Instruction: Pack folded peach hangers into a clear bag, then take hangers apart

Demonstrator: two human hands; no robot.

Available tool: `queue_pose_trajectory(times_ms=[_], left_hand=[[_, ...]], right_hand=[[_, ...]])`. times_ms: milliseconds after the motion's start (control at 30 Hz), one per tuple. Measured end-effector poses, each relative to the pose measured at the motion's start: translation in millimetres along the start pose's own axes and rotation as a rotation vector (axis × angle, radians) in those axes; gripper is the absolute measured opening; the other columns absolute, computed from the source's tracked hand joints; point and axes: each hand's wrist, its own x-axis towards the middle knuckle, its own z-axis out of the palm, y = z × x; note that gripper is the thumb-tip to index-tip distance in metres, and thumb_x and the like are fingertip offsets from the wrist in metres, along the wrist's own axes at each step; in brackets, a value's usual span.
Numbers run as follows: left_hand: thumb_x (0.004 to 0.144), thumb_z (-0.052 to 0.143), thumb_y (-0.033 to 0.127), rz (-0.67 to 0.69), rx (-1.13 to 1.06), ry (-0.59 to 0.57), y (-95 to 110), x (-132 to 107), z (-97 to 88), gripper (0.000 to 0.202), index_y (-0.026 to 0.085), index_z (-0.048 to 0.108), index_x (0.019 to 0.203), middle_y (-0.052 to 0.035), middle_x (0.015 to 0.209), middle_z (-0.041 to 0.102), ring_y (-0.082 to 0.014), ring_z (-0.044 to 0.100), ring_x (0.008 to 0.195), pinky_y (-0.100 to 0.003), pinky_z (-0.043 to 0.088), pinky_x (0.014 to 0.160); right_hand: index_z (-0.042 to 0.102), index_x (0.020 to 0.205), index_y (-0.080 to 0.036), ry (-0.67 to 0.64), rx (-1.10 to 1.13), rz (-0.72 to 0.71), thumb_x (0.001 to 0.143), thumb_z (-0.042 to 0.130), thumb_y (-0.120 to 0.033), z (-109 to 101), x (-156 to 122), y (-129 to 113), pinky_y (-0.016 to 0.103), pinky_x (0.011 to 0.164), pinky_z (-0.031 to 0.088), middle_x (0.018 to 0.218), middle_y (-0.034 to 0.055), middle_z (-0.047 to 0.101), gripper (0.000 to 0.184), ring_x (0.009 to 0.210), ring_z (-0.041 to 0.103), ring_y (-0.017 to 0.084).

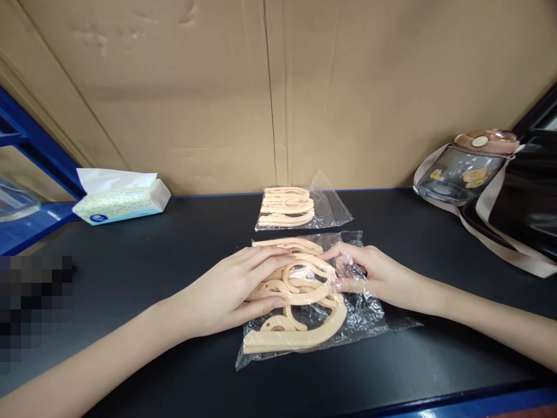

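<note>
A clear plastic bag (365, 316) of beige folding hangers (304, 337) lies on the black table in front of me. My left hand (230, 287) rests flat on the bag's left part, fingers stretched out over the hangers. At the bag's right part is my right hand (376, 270); its index finger and thumb are apart, reaching to the right ends of the hangers. Its other fingers are curled and partly hidden; whether they are under the film I cannot tell. Loose, crumpled film spreads around the right hand. Behind lies a second bag (328, 209) with similar hangers (287, 206) stacked neatly.
A tissue pack (126, 203) sits at the back left of the black table (143, 255). A clear drink bottle (465, 171) with a brown lid and strap (513, 249) stands at the back right by a black bag (531, 197). Cardboard (195, 98) walls the back.
</note>
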Motion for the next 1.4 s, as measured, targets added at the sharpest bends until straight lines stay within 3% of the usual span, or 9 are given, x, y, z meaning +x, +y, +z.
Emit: queue_pose_trajectory(times_ms=[367,833,1400], left_hand=[[0.099,0.048,0.047,0.008,-0.003,0.023,-0.3,1.2,2.9,0.052,0.027,0.035,0.145,-0.005,0.147,0.044,-0.0236,0.042,0.133,-0.037,0.037,0.11],[0.098,0.049,0.048,0.001,-0.066,-0.061,-2.6,1.8,2.6,0.062,0.028,0.026,0.151,-0.0038,0.157,0.027,-0.0245,0.025,0.144,-0.043,0.026,0.118],[0.097,0.05,0.047,0.004,-0.078,-0.06,-3.4,0.2,1.9,0.063,0.029,0.024,0.152,-0.0035,0.158,0.026,-0.0251,0.025,0.144,-0.045,0.026,0.118]], right_hand=[[0.054,0.116,-0.021,0.024,-0.054,-0.014,0.091,0.057,-0.049,2.0,-0.1,-1.0,0.026,0.062,0.041,0.074,-0.0028,0.059,0.038,0.065,0.055,0.015],[0.051,0.126,-0.022,-0.036,-0.046,-0.069,0.093,0.054,-0.05,-2.0,1.7,3.5,0.025,0.061,0.039,0.074,-0.0033,0.057,0.044,0.065,0.054,0.014],[0.051,0.13,-0.021,-0.077,-0.012,-0.085,0.095,0.051,-0.048,-7.3,2.1,2.1,0.025,0.058,0.035,0.073,-0.0039,0.052,0.044,0.063,0.047,0.012]])
